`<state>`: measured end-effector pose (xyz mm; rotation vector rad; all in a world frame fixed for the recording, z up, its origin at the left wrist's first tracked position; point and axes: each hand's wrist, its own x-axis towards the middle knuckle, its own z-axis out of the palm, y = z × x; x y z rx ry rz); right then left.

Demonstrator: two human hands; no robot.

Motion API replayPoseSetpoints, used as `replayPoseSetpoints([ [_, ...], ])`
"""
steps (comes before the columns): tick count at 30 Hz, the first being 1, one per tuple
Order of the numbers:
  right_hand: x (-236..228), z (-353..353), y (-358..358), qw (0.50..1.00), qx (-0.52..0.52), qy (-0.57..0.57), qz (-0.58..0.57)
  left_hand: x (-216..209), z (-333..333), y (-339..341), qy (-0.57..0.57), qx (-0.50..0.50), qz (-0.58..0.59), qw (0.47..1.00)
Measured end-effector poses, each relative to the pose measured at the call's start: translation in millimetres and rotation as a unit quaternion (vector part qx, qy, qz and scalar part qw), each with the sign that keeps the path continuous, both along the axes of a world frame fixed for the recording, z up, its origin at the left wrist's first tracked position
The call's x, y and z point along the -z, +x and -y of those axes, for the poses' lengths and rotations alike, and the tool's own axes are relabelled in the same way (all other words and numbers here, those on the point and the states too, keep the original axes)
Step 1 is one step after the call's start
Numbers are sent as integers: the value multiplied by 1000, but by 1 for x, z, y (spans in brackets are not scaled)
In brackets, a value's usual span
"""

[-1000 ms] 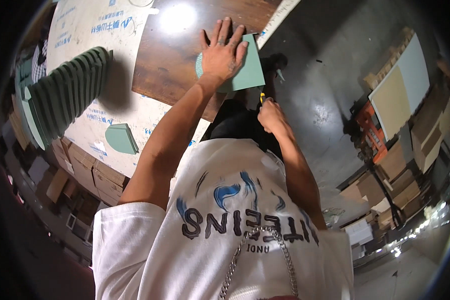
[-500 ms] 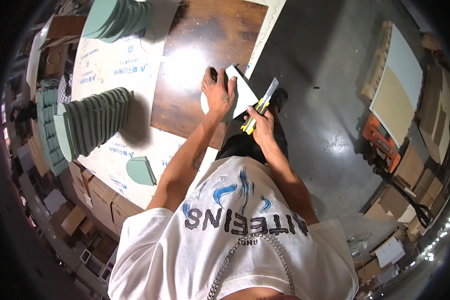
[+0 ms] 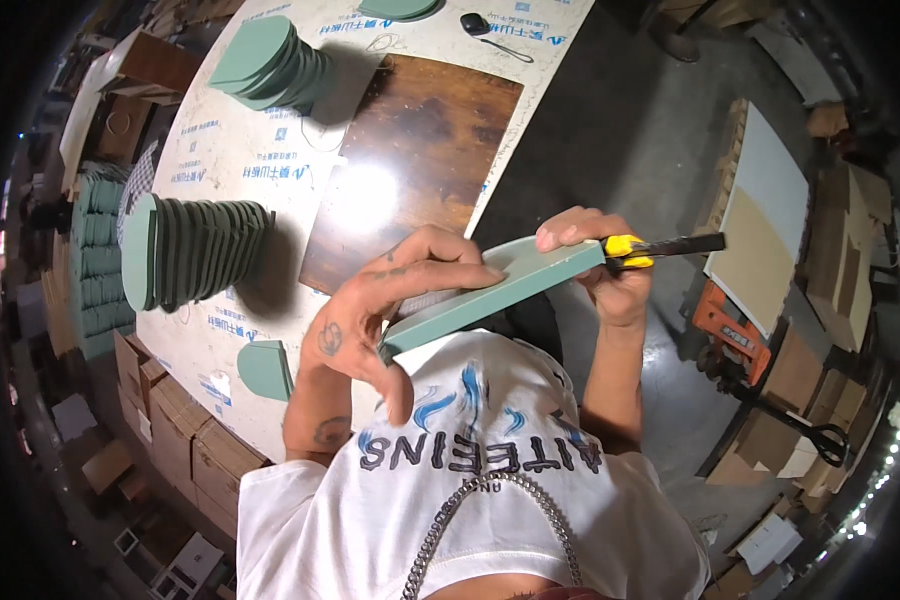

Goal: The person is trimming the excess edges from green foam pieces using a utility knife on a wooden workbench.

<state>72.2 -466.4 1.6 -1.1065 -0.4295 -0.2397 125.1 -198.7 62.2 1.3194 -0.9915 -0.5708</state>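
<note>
Scene: a person at a worktable (image 3: pixel 270 180) lifts a green foam panel (image 3: pixel 490 290) clear of the dark wooden cutting board (image 3: pixel 410 170), seen from above.
Left hand: the left hand (image 3: pixel 370 320) clasps the panel's near end, fingers laid flat along its top face and thumb hooked beneath at about 6 o'clock.
Right hand: the right hand (image 3: pixel 600 270) closes around a yellow-handled utility knife (image 3: pixel 660 248) at the panel's far end, toward 3 o'clock; its fingertips also rest on the panel's edge.
Panel: tilted, in mid-air in front of the chest, between the two hands, touching both.
Blade risk: the knife lies in line with the panel's long edge (whether the blade is out is too small to tell); a slip along that edge would likely run it toward the left fingers.
Grip risk: with no board beneath it, the panel could flex or twist under pressure, spoiling any trim.
Surroundings: a row of green half-round pieces (image 3: pixel 195 250) stands at 9 o'clock, a fanned stack (image 3: pixel 270 62) at 11 o'clock, a single piece (image 3: pixel 265 368) at 7 o'clock.
</note>
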Motion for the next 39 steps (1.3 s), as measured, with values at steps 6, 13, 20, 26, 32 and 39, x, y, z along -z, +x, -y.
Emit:
replayPoseSetpoints([
  [6,-56,13,-17,995,-25,-88,-36,-43,16,-10,-58,39,-25,997],
  [13,-75,17,-36,982,-50,-161,-87,-67,35,-28,184,6,25,983],
  [20,-87,10,-41,966,-122,-203,-101,-73,36,-39,207,35,87,974],
  [26,-84,0,-44,967,-131,-181,-121,-71,28,-51,158,-21,91,983],
  [32,-82,-5,-42,970,-157,-147,-110,-40,19,-58,65,-107,-197,972],
  [39,-71,-4,-37,968,-206,-44,-134,-53,19,-54,-24,40,-212,976],
])
